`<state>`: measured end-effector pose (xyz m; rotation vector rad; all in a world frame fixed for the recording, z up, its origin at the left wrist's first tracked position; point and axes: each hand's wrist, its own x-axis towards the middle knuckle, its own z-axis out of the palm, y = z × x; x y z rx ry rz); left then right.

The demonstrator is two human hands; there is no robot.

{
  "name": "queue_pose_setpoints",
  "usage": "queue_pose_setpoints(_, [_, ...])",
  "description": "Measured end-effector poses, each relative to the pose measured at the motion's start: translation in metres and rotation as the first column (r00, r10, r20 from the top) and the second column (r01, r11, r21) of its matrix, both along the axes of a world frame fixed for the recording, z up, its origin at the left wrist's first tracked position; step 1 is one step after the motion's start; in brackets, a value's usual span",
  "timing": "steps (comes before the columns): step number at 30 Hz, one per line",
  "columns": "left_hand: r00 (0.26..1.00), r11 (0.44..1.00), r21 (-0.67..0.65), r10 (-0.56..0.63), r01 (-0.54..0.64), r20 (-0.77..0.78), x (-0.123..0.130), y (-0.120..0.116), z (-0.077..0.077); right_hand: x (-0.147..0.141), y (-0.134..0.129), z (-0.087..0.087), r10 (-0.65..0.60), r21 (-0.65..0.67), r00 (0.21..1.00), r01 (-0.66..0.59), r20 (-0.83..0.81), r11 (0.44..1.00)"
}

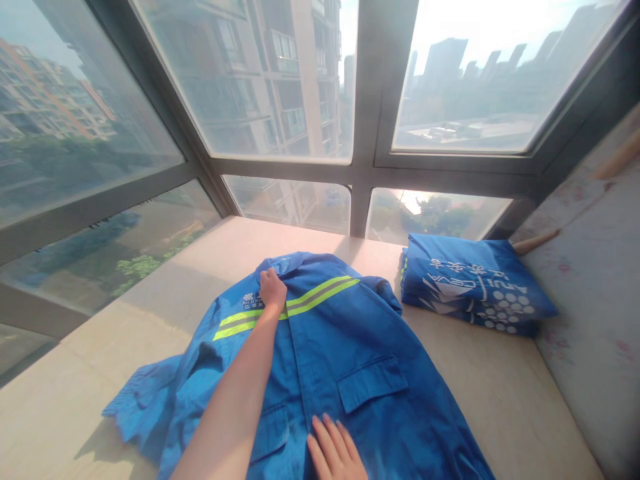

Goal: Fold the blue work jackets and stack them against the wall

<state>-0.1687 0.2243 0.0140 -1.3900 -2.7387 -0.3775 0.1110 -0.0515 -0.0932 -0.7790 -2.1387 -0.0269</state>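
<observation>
A blue work jacket (350,347) lies front up on the pale ledge, its collar toward the window. A yellow-green and grey reflective stripe crosses its chest, with white lettering on the chest at the left. My left hand (273,288) is closed on the jacket just below the collar, near that lettering; its fingertips are partly hidden. Lower down, my right hand (336,450) lies flat with fingers stretched out on the jacket's front, beside the closure line. One sleeve (145,393) spreads out to the left, with gathered folds at its end.
Folded blue garments (475,283) with white print are stacked at the right, near the patterned wall (590,287). Grey window frames (365,133) border the pale ledge (520,387) at the back and left. A wooden stick (537,242) shows behind the stack.
</observation>
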Motion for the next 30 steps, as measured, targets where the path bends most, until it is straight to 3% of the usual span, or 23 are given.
queue_pose_setpoints(6, [0.964,0.959,-0.104,-0.266,0.263,-0.02,-0.007,-0.015,-0.003,0.0,-0.001,0.001,0.011,-0.017,1.0,-0.01,0.022,1.0])
queue_pose_setpoints(16, [0.943,0.926,-0.208,-0.33,0.315,-0.039,0.006,-0.033,-0.027,0.007,-0.002,0.011,0.07,-0.12,0.991,-0.057,0.11,0.991])
queue_pose_setpoints(19, [0.946,0.921,-0.231,-0.323,0.313,-0.006,0.004,-0.019,-0.021,0.003,-0.003,0.023,0.089,-0.209,0.982,-0.054,0.165,0.977])
queue_pose_setpoints(24, [0.959,0.926,-0.25,-0.28,0.282,0.044,0.021,-0.004,0.006,-0.009,-0.005,0.054,0.094,-0.353,0.967,-0.004,0.238,0.936])
queue_pose_setpoints(27, [0.948,0.926,-0.202,-0.318,0.318,0.033,0.05,-0.038,0.019,-0.016,0.002,0.067,0.127,-0.456,0.96,0.001,0.25,0.89])
queue_pose_setpoints(30, [0.935,0.925,-0.148,-0.354,0.351,0.006,0.077,-0.115,0.021,-0.029,0.016,0.074,0.149,-0.532,0.961,-0.002,0.233,0.847])
